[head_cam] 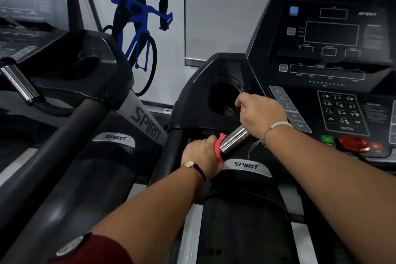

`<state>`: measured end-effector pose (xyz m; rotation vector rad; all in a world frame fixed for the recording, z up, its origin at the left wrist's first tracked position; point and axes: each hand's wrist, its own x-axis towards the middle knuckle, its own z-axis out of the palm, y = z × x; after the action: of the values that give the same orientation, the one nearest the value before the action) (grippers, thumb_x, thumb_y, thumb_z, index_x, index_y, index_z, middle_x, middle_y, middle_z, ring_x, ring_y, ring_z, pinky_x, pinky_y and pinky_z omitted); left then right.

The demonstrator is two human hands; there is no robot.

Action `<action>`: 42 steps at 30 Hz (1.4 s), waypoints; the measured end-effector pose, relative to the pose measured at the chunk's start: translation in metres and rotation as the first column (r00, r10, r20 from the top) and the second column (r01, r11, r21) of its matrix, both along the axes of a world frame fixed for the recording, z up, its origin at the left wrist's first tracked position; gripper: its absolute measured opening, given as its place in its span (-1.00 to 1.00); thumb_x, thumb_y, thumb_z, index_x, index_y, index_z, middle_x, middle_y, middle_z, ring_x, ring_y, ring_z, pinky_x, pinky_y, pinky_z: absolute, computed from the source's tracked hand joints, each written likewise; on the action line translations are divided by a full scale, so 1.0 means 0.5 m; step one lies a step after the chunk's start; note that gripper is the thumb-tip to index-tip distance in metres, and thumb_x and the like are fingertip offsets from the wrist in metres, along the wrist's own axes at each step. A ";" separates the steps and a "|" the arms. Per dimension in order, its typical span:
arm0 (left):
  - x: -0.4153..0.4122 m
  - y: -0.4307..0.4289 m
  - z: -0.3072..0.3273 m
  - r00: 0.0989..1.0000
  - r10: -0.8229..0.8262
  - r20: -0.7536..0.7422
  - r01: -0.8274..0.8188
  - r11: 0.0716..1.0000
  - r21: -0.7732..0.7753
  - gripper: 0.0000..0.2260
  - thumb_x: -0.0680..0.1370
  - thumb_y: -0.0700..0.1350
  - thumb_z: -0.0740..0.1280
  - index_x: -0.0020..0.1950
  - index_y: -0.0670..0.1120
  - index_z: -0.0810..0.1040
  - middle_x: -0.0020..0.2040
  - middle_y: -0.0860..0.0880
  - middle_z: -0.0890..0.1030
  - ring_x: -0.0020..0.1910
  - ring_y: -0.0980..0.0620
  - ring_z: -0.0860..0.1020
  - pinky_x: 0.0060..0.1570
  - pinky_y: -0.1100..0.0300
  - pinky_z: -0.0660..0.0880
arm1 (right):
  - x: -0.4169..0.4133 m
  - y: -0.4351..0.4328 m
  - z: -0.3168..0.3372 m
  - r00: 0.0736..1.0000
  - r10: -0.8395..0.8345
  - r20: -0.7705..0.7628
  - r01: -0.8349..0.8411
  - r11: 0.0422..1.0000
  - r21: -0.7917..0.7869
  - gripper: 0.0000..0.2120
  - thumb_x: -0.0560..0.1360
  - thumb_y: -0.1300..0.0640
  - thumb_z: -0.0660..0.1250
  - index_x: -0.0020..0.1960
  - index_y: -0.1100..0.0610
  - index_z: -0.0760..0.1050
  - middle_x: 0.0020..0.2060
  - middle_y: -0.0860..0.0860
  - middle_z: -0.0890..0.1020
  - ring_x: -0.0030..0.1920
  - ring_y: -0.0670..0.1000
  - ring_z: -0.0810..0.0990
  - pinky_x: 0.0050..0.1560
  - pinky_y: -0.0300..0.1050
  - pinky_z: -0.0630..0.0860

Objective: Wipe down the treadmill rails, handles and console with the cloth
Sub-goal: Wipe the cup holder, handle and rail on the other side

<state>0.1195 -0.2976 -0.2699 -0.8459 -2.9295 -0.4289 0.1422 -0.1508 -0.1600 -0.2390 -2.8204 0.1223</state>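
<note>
Left hand (202,156): closed round the lower end of the chrome handle (234,140), with the pink cloth (218,148) bunched between palm and metal. Only a folded edge of the cloth shows past the thumb side. The rest is hidden inside the grip, and its size cannot be judged. The fingers are curled tight together, and their tips are out of sight beneath the handle.

Right hand (260,113): clasped over the upper end of the same handle, just beside the cup holder (225,96). The back of the hand faces the camera, with the fingers bent downward and pressed together. Where the tips lie cannot be told. A bare stretch of chrome shows between the two hands.

Console (334,49): dark and unlit, and cut off at the right edge. The small lettering on it is blurred. The keypad (340,111) numerals are readable. A green button (327,140) and a red safety key (355,143) sit below the keypad.

Side rail (175,150): a dark bar just left of the left hand, partly covered by the forearm.

Left wrist carries a watch (189,164), and the right wrist a bead bracelet (278,124). A neighbouring treadmill (85,66) stands at left, with its screen out of focus. A cyclist poster (141,17) hangs on the wall between the machines.
</note>
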 end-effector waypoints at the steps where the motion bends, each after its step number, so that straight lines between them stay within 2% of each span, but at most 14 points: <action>1: -0.018 -0.009 -0.003 0.998 -0.064 -0.016 0.062 0.990 -0.128 -0.64 0.42 0.09 0.29 0.15 -0.02 0.41 0.03 -0.02 0.59 0.05 -0.06 0.54 0.09 0.12 0.42 | -0.001 0.001 -0.001 1.000 -0.002 0.007 0.002 1.000 0.030 -0.71 0.53 0.19 0.05 0.12 -0.01 0.46 -0.03 -0.01 0.61 -0.03 0.10 0.54 -0.07 -0.02 0.46; 4: -0.065 -0.033 0.006 0.979 -0.199 0.036 0.193 0.868 -0.457 -0.51 0.39 0.12 0.33 0.27 0.01 0.37 0.21 0.02 0.52 0.25 0.01 0.43 0.27 0.10 0.28 | -0.001 -0.003 -0.005 1.000 -0.010 0.026 0.009 0.998 0.068 -0.71 0.53 0.19 0.04 0.13 0.00 0.46 -0.03 0.00 0.61 -0.02 0.11 0.53 -0.10 -0.03 0.41; 8: -0.084 -0.011 0.020 0.968 -0.249 0.039 0.218 0.752 -0.622 -0.52 0.42 0.16 0.32 0.29 0.03 0.40 0.24 0.05 0.50 0.27 0.01 0.41 0.23 0.10 0.24 | -0.001 -0.001 -0.005 0.999 -0.022 0.040 0.018 0.995 0.096 -0.71 0.56 0.15 0.03 0.14 -0.01 0.45 -0.04 -0.02 0.61 -0.03 0.08 0.53 -0.09 -0.04 0.42; 10: -0.085 -0.008 0.020 0.966 -0.254 0.046 0.224 0.734 -0.642 -0.51 0.42 0.16 0.33 0.30 0.03 0.40 0.25 0.06 0.49 0.27 0.01 0.39 0.22 0.10 0.25 | 0.000 -0.002 -0.005 0.999 -0.023 0.039 0.019 0.994 0.108 -0.73 0.56 0.15 0.03 0.13 0.00 0.46 -0.05 -0.01 0.61 -0.04 0.09 0.53 -0.09 -0.04 0.43; 15: -0.059 -0.033 0.017 0.973 -0.228 0.023 0.214 0.868 -0.449 -0.52 0.46 0.09 0.35 0.29 -0.08 0.34 0.24 -0.04 0.45 0.22 -0.06 0.38 0.13 0.09 0.38 | 0.001 -0.006 -0.005 0.999 -0.036 0.026 0.033 0.990 0.138 -0.75 0.57 0.12 0.04 0.10 0.03 0.46 -0.06 0.03 0.61 -0.05 0.12 0.54 -0.10 -0.02 0.45; 18: -0.007 -0.059 0.010 0.981 -0.183 -0.058 0.148 0.913 -0.380 -0.48 0.50 0.17 0.30 0.26 -0.15 0.26 0.20 -0.13 0.39 0.16 -0.10 0.41 0.05 0.07 0.40 | -0.001 -0.003 -0.003 0.998 -0.037 0.051 0.029 0.990 0.141 -0.73 0.59 0.06 0.00 0.09 0.02 0.46 -0.04 0.03 0.61 -0.01 0.14 0.54 -0.09 -0.02 0.42; 21: 0.024 -0.086 0.026 0.989 -0.145 -0.009 0.135 0.940 -0.314 -0.47 0.49 0.26 0.24 0.25 -0.10 0.31 0.20 -0.13 0.46 0.15 -0.13 0.45 0.07 0.04 0.38 | -0.002 -0.002 -0.004 0.998 -0.024 0.061 0.015 0.989 0.146 -0.72 0.60 0.03 -0.02 0.09 0.01 0.46 -0.05 0.01 0.61 -0.03 0.12 0.54 -0.12 -0.04 0.40; 23: 0.036 -0.108 0.055 0.992 -0.127 0.014 0.127 0.965 -0.230 -0.50 0.51 0.32 0.13 0.26 -0.01 0.38 0.15 -0.10 0.52 0.14 -0.13 0.48 0.08 0.03 0.38 | -0.003 -0.001 -0.004 0.997 -0.021 0.068 0.011 0.990 0.143 -0.71 0.60 0.02 -0.02 0.10 0.01 0.45 -0.07 0.00 0.61 -0.04 0.11 0.54 -0.12 -0.04 0.40; 27: 0.040 -0.161 0.094 0.986 0.008 -0.164 -0.030 0.990 -0.137 -0.40 0.51 0.37 -0.14 0.13 0.03 0.49 0.05 -0.07 0.52 0.06 -0.13 0.49 -0.01 0.01 0.38 | -0.006 0.003 -0.005 0.997 -0.023 0.072 0.014 0.993 0.119 -0.70 0.60 0.00 -0.02 0.10 0.01 0.46 -0.08 0.00 0.61 -0.05 0.10 0.54 -0.09 -0.01 0.46; 31: 0.036 -0.183 0.071 0.986 0.162 -0.022 -0.162 0.943 -0.292 -0.38 0.49 0.37 -0.03 0.34 -0.03 0.34 0.21 -0.13 0.38 0.20 -0.14 0.36 0.17 0.00 0.31 | -0.008 0.003 -0.007 0.996 -0.026 0.080 0.016 0.992 0.123 -0.69 0.60 0.00 -0.03 0.13 0.01 0.45 -0.04 0.01 0.61 -0.02 0.11 0.54 -0.11 -0.04 0.42; 34: 0.048 -0.173 0.032 0.989 0.120 0.086 -0.096 0.965 -0.243 -0.27 0.50 0.35 0.01 0.49 -0.12 0.10 0.38 -0.21 0.23 0.32 -0.19 0.26 0.33 0.00 0.23 | -0.009 0.003 -0.007 0.997 -0.034 0.073 0.023 0.991 0.135 -0.70 0.60 0.00 -0.03 0.13 0.01 0.45 -0.03 0.01 0.61 -0.01 0.11 0.54 -0.10 -0.03 0.42; 37: 0.033 -0.165 0.018 0.975 0.067 0.210 -0.028 0.983 -0.182 -0.24 0.52 0.33 -0.01 0.54 -0.12 -0.09 0.53 -0.22 -0.04 0.48 -0.23 0.04 0.46 -0.04 0.05 | -0.010 0.004 -0.008 0.997 -0.033 0.072 0.023 0.990 0.139 -0.69 0.60 0.00 -0.03 0.14 0.02 0.45 -0.03 0.01 0.61 -0.01 0.11 0.54 -0.06 -0.01 0.47; 39: 0.013 -0.155 0.021 0.954 0.083 0.287 -0.038 0.987 -0.158 -0.26 0.53 0.30 0.02 0.54 -0.09 -0.14 0.54 -0.17 -0.14 0.50 -0.23 -0.04 0.47 -0.05 0.03 | -0.011 0.004 -0.007 0.996 -0.038 0.084 0.026 0.990 0.141 -0.68 0.60 0.00 -0.04 0.16 0.02 0.44 -0.04 0.02 0.61 -0.02 0.12 0.54 -0.05 0.00 0.48; 42: -0.021 -0.131 0.033 0.923 0.154 0.354 -0.139 0.988 -0.066 -0.31 0.57 0.25 0.03 0.54 -0.07 -0.15 0.55 -0.13 -0.16 0.51 -0.20 -0.05 0.45 -0.10 0.06 | -0.010 0.002 -0.004 0.994 -0.054 0.100 0.040 0.990 0.138 -0.68 0.60 -0.01 -0.04 0.17 0.02 0.44 -0.03 0.01 0.61 0.00 0.11 0.54 -0.04 -0.01 0.46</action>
<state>0.1089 -0.3631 -0.2536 -0.5987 -3.3160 -0.5696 0.1370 -0.1496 -0.1622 -0.2883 -2.9076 -0.0953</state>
